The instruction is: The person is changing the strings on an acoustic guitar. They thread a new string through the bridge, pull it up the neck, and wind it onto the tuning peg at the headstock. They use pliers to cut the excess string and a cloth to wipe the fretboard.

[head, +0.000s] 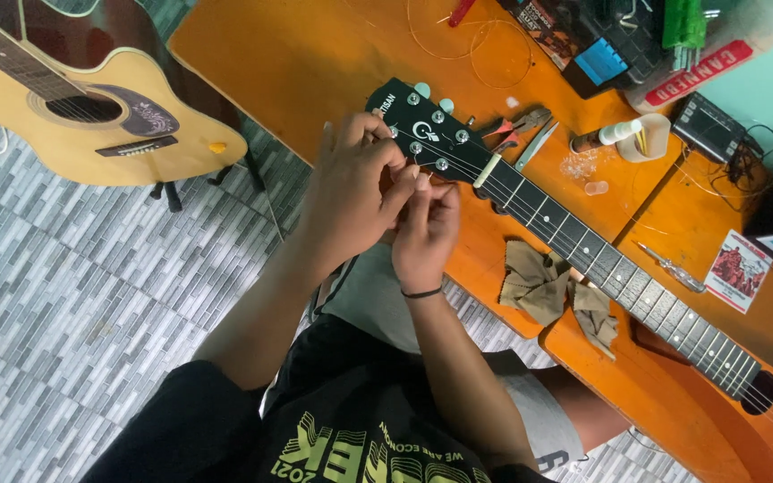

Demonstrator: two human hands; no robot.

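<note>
At the desk's near edge, a black headstock [427, 134] with chrome tuner posts juts out over the floor, and both hands work at its lower side. The left hand [351, 192] curls over the headstock's edge, fingers bent narrow around what seems to be a tuner or string end, though the fingers hide the exact grip. The right hand [424, 234], a dark band at its wrist, comes up from below with fingertips pinched close together, touching the left hand's fingers just under the headstock. Whether it pinches a string I cannot tell.

From the headstock the neck [619, 277] runs diagonally across the orange desk [315, 63] toward its right corner, ending at the sound hole [758, 394]. A crumpled tan cloth [539, 282] lies just beside the neck at the near edge. On the far side of the headstock sit red-handled pliers [516, 128], with a small white cup [644, 136] near them. Loose coiled wire [485, 45] lies toward the far edge. A second guitar [82, 98], pale yellow, stands on the grey tiled floor [73, 295] well apart to the left.
</note>
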